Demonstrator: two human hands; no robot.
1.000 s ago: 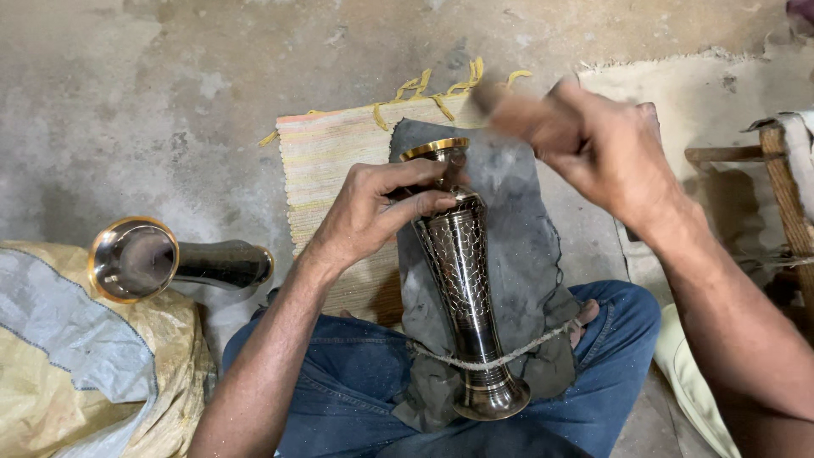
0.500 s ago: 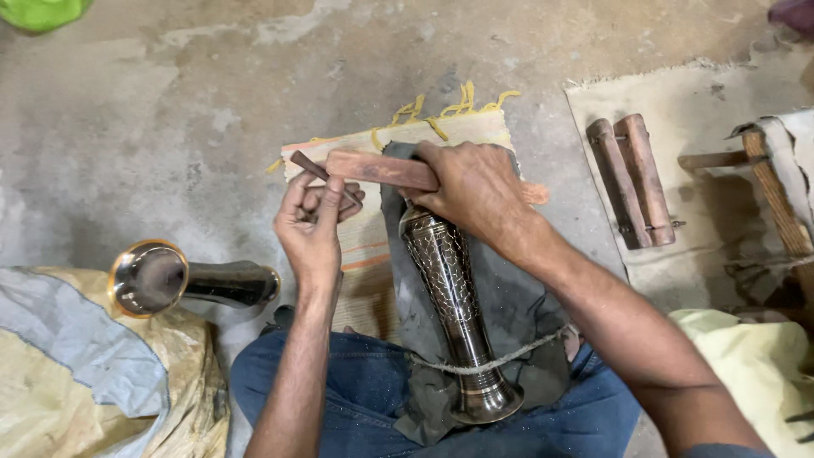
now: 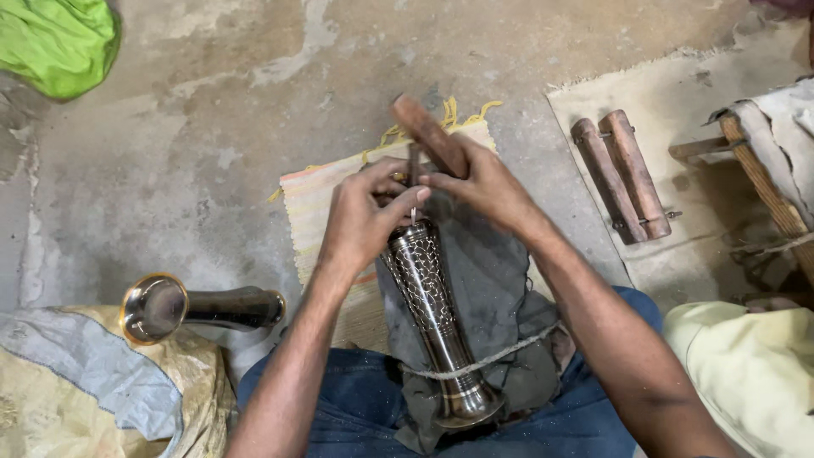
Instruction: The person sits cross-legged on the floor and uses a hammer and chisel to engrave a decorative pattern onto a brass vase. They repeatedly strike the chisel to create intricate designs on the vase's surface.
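A tall dark metal vase (image 3: 432, 314) with an engraved pattern lies on a grey cloth (image 3: 500, 297) over my lap, its foot toward me and tied down by a cord (image 3: 500, 356). My left hand (image 3: 366, 216) pinches a thin metal chisel (image 3: 413, 182) upright against the vase near its rim. My right hand (image 3: 483, 187) grips a brown wooden mallet (image 3: 428, 136), held just above the chisel's top.
A second dark vase (image 3: 199, 307) lies on its side at left, on a yellow and grey sack (image 3: 68, 399). Two wooden blocks (image 3: 621, 174) rest on a mat at right. A wooden stool frame (image 3: 763, 178) stands far right, green cloth (image 3: 55, 42) top left.
My right hand swung the mallet in from the upper right to the chisel. The mallet went from lying across to pointing up and away. The left hand stayed at the vase rim.
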